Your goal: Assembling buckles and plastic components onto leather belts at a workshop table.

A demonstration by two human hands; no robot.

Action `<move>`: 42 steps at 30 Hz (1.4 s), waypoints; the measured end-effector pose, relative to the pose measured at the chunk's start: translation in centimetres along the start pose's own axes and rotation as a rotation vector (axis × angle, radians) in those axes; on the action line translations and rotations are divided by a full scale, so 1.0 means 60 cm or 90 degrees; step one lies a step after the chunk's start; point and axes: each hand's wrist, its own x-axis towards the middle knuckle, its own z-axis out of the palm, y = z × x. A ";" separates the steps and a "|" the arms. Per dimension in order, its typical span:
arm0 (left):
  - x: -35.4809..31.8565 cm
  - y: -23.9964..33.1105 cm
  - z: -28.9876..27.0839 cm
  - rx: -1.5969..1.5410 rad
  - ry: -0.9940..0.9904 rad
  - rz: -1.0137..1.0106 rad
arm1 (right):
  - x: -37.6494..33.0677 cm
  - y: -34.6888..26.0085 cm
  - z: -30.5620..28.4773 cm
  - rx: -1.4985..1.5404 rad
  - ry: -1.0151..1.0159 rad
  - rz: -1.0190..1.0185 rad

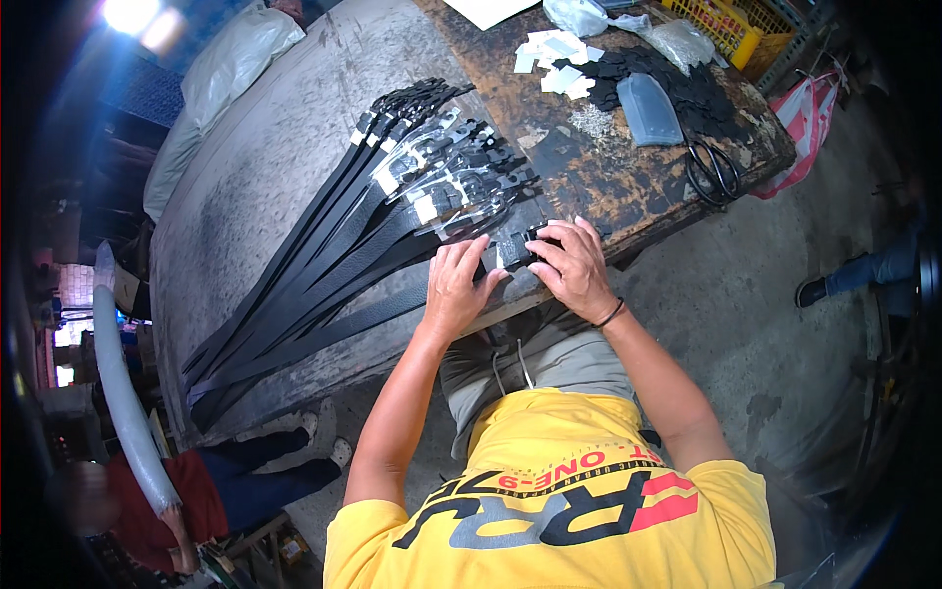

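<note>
Black strap (513,250) under left fingers (473,255), their grip unclear, its end clamped in right fingers (552,256).

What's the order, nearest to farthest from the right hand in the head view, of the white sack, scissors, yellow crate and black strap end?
From the right hand:
1. Black strap end: by its fingertips, leftward.
2. Scissors: upper right, near the table edge.
3. Yellow crate: farther, upper right.
4. White sack: far upper left.

Straps (365,211) on the left of the table (265,128), container (650,110) on the right between cards (564,79) and scissors (708,171)
</note>
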 end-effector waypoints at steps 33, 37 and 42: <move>0.010 0.017 0.006 0.030 -0.019 0.010 | -0.006 0.003 0.013 -0.037 0.064 -0.024; 0.012 0.019 0.011 0.020 -0.035 0.008 | -0.005 0.000 0.010 -0.038 0.055 -0.035; 0.017 0.021 0.013 0.012 -0.040 0.007 | -0.001 -0.004 0.004 -0.043 0.038 -0.038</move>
